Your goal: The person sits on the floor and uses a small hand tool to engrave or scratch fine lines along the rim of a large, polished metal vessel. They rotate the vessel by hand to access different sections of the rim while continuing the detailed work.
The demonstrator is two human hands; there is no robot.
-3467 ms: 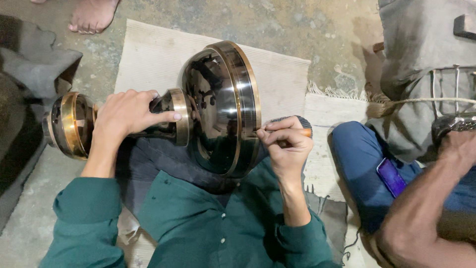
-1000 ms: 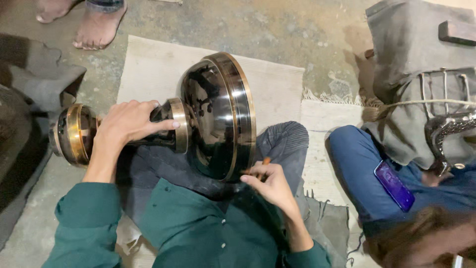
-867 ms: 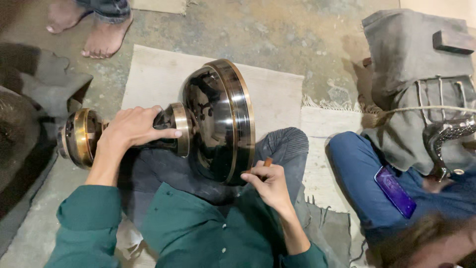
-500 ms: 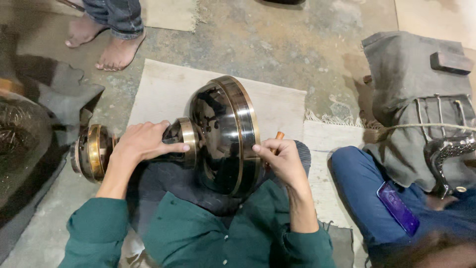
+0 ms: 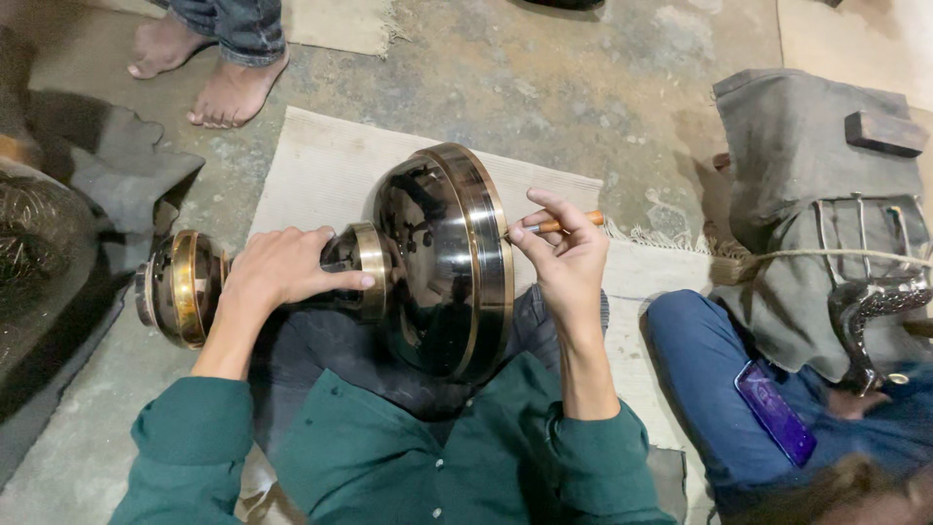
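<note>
The right hand is rising from the lap toward twelve o'clock, bringing its slim orange-handled metal tool back against the brass rim of the dark, polished, bell-shaped metal vessel.

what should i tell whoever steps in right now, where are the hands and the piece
Left hand: wrapped around the narrow neck of the dark metal vessel, steadying it across the lap.
Right hand: pinching a small tool with an orange handle, tip against the brass band on the wide rim.
The vessel lies on its side over the woven mat, its small brass-ringed end pointing to the person's left.
How much of the rim is worked cannot be told; no marks show.
A seated person's blue trouser leg lies close on the right.
</note>
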